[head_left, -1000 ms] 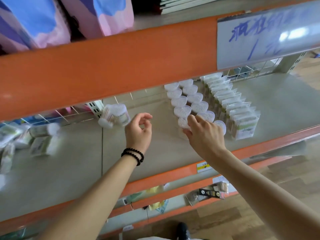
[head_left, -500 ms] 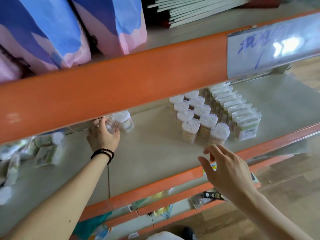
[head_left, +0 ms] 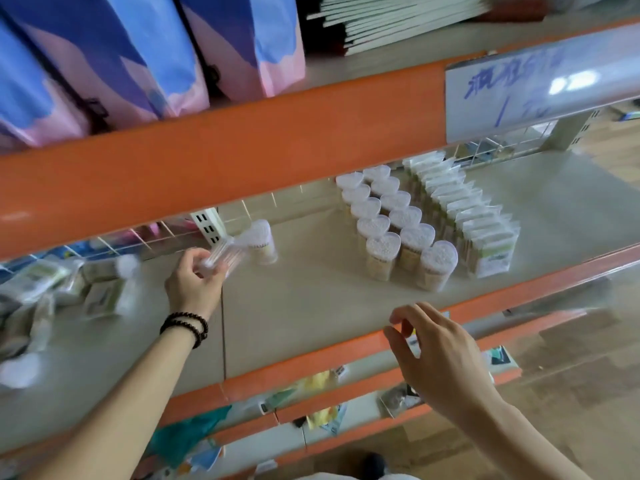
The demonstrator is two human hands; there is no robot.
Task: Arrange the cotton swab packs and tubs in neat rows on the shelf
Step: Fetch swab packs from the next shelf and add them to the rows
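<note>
1. The left hand reaches onto the grey shelf, its fingers curled round a clear tub of cotton swabs that it holds tilted on its side; motion blurs the tub.
2. A black beaded bracelet circles the left wrist.
3. Just beyond and to the right of the left hand's fingers, a second clear tub stands upright on the shelf, touching or nearly touching the held one; the blur hides which.
4. The right hand hovers over the shelf's orange front edge, fingers loosely bent and spread, holding nothing.
5. Beyond the right hand, well apart from it, heart-topped swab tubs stand upright in two neat rows running away toward the back of the shelf.
6. Just to the right of those rows, flat swab packs stand in a tight row, touching the tubs or nearly so.
7. Left of the left hand lies a loose, blurred heap of unsorted packs and tubs.
8. Above both hands runs an orange beam carrying a handwritten price label; on the upper shelf stand blue and pink bags and stacked notebooks.
</note>
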